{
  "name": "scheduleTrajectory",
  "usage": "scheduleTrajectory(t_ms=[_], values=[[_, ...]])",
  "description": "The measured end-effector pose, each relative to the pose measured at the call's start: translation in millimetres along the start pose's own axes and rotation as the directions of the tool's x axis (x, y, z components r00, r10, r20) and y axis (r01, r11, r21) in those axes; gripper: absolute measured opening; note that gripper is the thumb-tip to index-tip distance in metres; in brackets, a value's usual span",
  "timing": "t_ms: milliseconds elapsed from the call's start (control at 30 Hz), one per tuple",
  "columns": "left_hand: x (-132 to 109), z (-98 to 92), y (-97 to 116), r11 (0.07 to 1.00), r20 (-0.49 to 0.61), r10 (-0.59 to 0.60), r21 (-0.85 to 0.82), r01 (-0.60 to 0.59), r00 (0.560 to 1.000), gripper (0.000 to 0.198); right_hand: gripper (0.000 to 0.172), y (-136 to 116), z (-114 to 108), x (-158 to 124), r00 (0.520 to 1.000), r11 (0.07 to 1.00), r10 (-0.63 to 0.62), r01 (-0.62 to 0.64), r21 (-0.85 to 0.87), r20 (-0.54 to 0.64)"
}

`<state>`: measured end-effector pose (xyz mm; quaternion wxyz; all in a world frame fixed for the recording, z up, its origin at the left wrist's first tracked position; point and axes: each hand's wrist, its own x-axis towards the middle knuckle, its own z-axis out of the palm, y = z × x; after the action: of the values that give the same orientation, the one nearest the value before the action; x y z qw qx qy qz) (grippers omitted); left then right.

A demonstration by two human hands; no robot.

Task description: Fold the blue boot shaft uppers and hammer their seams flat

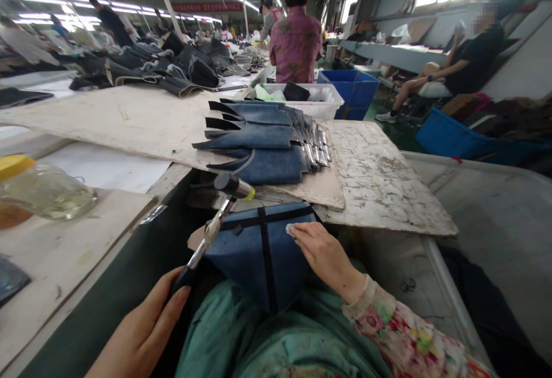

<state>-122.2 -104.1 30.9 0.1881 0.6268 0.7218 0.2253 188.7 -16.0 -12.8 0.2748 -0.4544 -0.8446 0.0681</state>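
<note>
Here, the left hand (pixel 144 323) sits at the lower left, fingers closed round the hammer (pixel 211 230) handle, its head tilted up at frame centre above the blue piece (pixel 241 257). The right hand (pixel 323 257) reaches in from the lower right, fingers flat and open, tips pressing the piece's upper right edge at lower centre.

A hammer (pixel 215 222) of shiny metal is seen; the blue piece (pixel 259 251) looks matt like suede, and the board (pixel 379 182) is rough and cracked.
</note>
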Motion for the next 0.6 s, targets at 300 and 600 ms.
scheduleTrajectory(t_ms=[300,600], values=[[13.6,11.7,5.4,1.0,0.112,-0.002,0.024,-0.001,0.994,0.045,0.031,3.0,2.1,-2.3,1.0,1.0,0.008,-0.008,0.018,0.002],[8.4,14.7,6.7,0.998,0.17,-0.015,0.056,0.005,0.985,0.044,0.031,1.7,0.8,-1.5,1.0,1.0,-0.001,0.001,0.023,-0.002]])
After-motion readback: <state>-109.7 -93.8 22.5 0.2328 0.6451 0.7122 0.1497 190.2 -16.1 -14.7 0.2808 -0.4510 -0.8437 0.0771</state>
